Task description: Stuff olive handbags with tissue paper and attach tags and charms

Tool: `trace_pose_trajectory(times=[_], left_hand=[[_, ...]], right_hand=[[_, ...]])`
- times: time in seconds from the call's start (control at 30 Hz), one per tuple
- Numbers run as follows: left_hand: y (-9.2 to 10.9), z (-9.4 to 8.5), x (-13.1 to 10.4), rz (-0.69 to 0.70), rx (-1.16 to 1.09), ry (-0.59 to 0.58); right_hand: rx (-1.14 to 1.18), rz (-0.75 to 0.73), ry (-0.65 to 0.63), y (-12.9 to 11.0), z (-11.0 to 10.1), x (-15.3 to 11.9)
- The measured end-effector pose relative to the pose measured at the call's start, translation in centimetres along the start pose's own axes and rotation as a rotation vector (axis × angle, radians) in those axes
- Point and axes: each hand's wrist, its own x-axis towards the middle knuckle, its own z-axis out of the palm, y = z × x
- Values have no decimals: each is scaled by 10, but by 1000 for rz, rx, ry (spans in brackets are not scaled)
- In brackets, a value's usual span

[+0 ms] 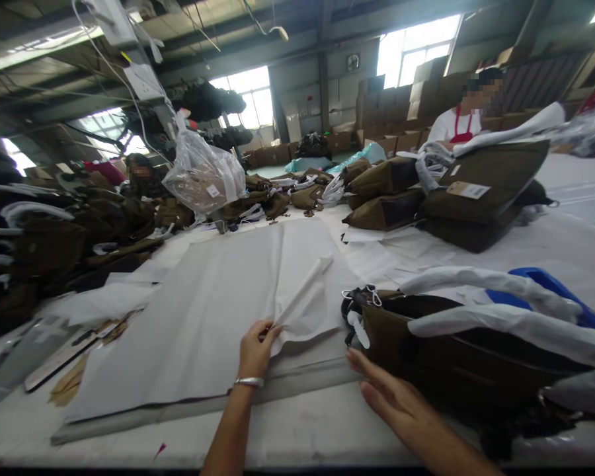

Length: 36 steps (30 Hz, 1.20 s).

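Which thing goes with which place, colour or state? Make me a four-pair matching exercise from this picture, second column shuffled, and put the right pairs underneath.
Things:
1. Left hand
2. Right hand
3. Bracelet
4. Clear plastic bag

Place, colour or state:
A. Bulging, with a white label showing
B. Fingers extended, beside the dark olive handbag
C. Silver-coloured
D. Pinching a raised fold of the white sheet

Right pairs: 1-D, 2-B, 3-C, 4-A
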Motion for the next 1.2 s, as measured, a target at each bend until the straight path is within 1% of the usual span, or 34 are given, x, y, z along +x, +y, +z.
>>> trace_pose_trajectory(times=[0.07, 0.1, 0.17, 0.23, 0.3, 0.37, 0.4, 0.43, 0.47, 0.5, 0.53, 0.57, 0.63, 0.67, 0.7, 0.73, 0.77, 0.8, 0.87, 0.97, 1.03, 1.1, 1.17, 1.2], left_hand=[[-3, -25, -19, 2, -52, -52], [-4, -34, -31, 5, -74, -82], [-8, -43, -59, 6, -106, -133], [-10, -41, -92, -1, -132, -202], [-11, -32, -123, -11, -168, -319], [-10, -28, -141, -10, -238, -534], [-10, -32, -144, -6, -260, -624], [-12, -40, -140, -6, -239, -647], [-15, -54, -131, -16, -188, -620], [-22, -72, -117, -37, -71, -445], [-31, -93, -99, -96, 125, -180], [-43, -116, -78, -160, 219, -11], [-74, -162, -36, -282, 336, 198], [-91, -182, -18, -351, 388, 269], [-108, -197, -3, -427, 434, 323], [-124, -209, 9, -500, 472, 358], [-138, -216, 17, -564, 502, 376], [-150, -220, 23, -618, 528, 386], [-167, -220, 27, -688, 565, 388], [-177, -215, 29, -720, 580, 373], [-177, -211, 32, -709, 551, 345], [-170, -202, 35, -669, 494, 307], [-157, -183, 34, -604, 416, 278], [-149, -168, 31, -564, 369, 266]], right_hand=[[135, 14, 8, -10, 13, 21], [212, 21, 19, -16, 20, 32], [395, 46, 39, -26, 32, 51], [559, 108, 76, -34, 43, 67], [636, 194, 106, -36, 53, 79], [627, 266, 108, -30, 61, 87], [605, 287, 102, -25, 64, 89], [576, 303, 101, -18, 67, 90], [539, 318, 116, -10, 68, 91], [496, 328, 141, -2, 68, 90], [452, 340, 168, 5, 68, 88], [415, 353, 186, 12, 66, 86], [356, 389, 215, 22, 60, 81], [331, 398, 225, 26, 57, 78], [313, 403, 231, 29, 54, 76], [301, 407, 237, 30, 51, 74], [296, 409, 245, 31, 50, 72], [298, 410, 260, 32, 49, 71], [316, 399, 302, 32, 50, 68], [320, 341, 379, 31, 54, 67], [323, 301, 402, 30, 56, 68], [338, 264, 386, 26, 60, 71], [342, 222, 348, 22, 65, 76], [330, 188, 330, 20, 69, 80]])
